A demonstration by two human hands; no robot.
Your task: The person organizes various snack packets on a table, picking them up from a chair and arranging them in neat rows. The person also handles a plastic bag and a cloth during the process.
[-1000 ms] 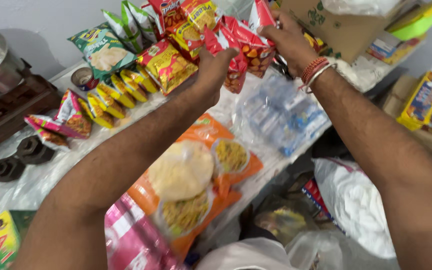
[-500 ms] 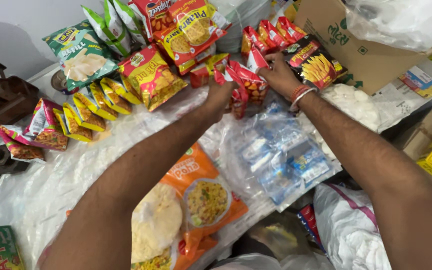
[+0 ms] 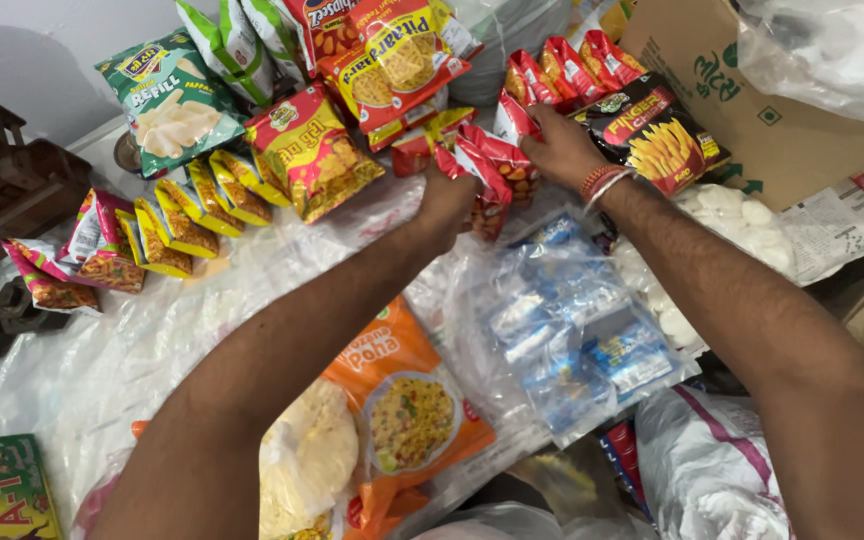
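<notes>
— What do the hands hold?
— Both hold small red snack packets (image 3: 487, 170). The left hand (image 3: 447, 205) has its fingers curled tight on them. The right hand (image 3: 562, 150) pinches them too.
— Where are they?
— Just above the worktop (image 3: 132, 350), beside a black chips bag (image 3: 652, 135).

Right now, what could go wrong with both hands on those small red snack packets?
1. The left hand and right hand grip red packets from a linked strip; pulling might tear one.
2. The black snack bag lies against the right hand and could get dragged.
3. The blue sachets sit on loose plastic sheet under the forearms and may slide.
</notes>
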